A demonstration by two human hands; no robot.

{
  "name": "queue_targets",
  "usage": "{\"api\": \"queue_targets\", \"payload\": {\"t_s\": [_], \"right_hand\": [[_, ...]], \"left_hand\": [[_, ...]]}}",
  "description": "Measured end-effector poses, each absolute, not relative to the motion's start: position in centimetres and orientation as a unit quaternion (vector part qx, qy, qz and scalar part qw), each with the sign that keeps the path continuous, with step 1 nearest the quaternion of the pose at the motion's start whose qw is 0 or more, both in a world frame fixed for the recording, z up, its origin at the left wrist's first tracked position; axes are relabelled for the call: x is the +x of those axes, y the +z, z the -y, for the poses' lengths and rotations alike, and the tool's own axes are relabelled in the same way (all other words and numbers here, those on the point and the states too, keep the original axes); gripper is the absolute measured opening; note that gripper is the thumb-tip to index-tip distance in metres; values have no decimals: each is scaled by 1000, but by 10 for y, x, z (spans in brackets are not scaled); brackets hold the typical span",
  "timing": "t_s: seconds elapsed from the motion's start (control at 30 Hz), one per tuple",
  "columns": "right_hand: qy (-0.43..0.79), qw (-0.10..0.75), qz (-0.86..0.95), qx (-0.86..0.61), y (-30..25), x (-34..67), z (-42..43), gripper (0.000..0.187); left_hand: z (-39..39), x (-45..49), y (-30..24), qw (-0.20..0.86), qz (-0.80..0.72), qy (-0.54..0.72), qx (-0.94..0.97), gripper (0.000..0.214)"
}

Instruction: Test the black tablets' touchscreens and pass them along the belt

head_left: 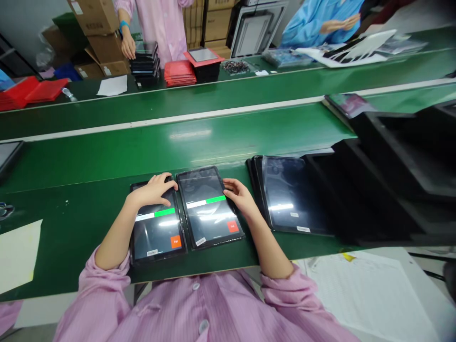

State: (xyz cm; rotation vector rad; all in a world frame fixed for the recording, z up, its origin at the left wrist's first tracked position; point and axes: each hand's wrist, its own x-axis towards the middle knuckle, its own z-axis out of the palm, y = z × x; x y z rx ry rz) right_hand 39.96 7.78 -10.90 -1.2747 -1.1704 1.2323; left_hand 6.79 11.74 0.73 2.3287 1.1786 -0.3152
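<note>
Two black tablets lie side by side on the green bench, their screens lit with a white and green bar and a red square near the lower corner. Across the top of the left tablet (156, 237) rests my left hand (152, 191), thumb and fingers spread apart. The right tablet (206, 213) sits slightly turned, and my right hand (238, 194) pinches its right edge between thumb and fingers. Each tablet has a small white label on its lower edge. Some of my left fingertips reach the gap between the tablets.
Right of me, several tablets (285, 190) in clear film lie beside stacked black trays (384, 180). A pale paper sheet (17, 256) is at left. Beyond the green belt (160, 142), two people stand behind tablet stacks (145, 64) and red sleeves (180, 73).
</note>
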Motion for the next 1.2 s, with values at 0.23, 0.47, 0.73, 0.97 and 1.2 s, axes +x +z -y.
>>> {"api": "queue_targets", "payload": {"t_s": [0.23, 0.47, 0.73, 0.97, 1.2], "right_hand": [[511, 484, 461, -541, -103, 399, -77, 37], [528, 468, 462, -537, -101, 400, -78, 38], [498, 447, 498, -552, -99, 396, -78, 48], [499, 456, 474, -565, -89, 392, -79, 49], [479, 462, 487, -566, -95, 388, -78, 48]], "left_hand": [[-122, 72, 4, 257, -429, -107, 859, 42], [-125, 70, -1, 252, -416, -101, 868, 40], [-126, 67, -4, 270, -438, -65, 855, 49], [-126, 68, -2, 262, -433, -79, 859, 48], [-127, 70, -1, 270, -438, -82, 854, 53]]}}
